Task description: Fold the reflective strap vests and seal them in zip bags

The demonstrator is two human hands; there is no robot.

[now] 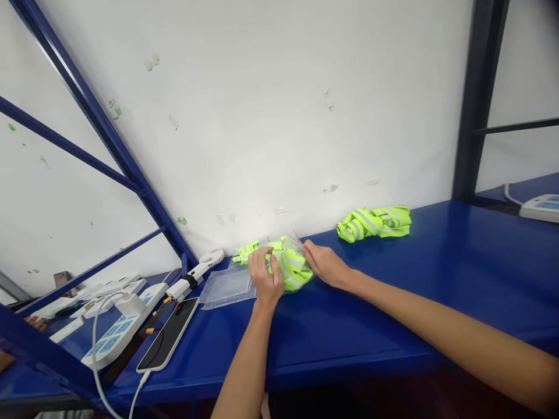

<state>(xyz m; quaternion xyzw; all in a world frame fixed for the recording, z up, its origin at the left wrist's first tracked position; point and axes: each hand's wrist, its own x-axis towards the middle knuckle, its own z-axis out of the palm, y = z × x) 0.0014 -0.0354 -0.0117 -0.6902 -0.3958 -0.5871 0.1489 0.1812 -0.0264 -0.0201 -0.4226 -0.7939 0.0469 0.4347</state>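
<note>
A clear zip bag with a neon-yellow garment with grey reflective strips (294,270) inside lies on the blue table. My left hand (266,276) is at the bag's left side, fingers curled and thumb raised, closed on its plastic. My right hand (325,263) pinches the bag's upper right edge, near the red-lined zip strip (297,235). Behind my left hand sits another neon-yellow bundle (245,252), partly hidden. Flat on the table to the left is a clear zip bag (227,286). A loosely folded neon-yellow reflective garment (373,223) rests against the wall to the right.
Left of my hands are a phone (169,336) on a charging cable, a white handheld fan (212,257) and a power strip (124,326). Blue frame bars (100,128) rise at the left. A dark post (478,105) stands at the right, with another power strip (541,208) beyond.
</note>
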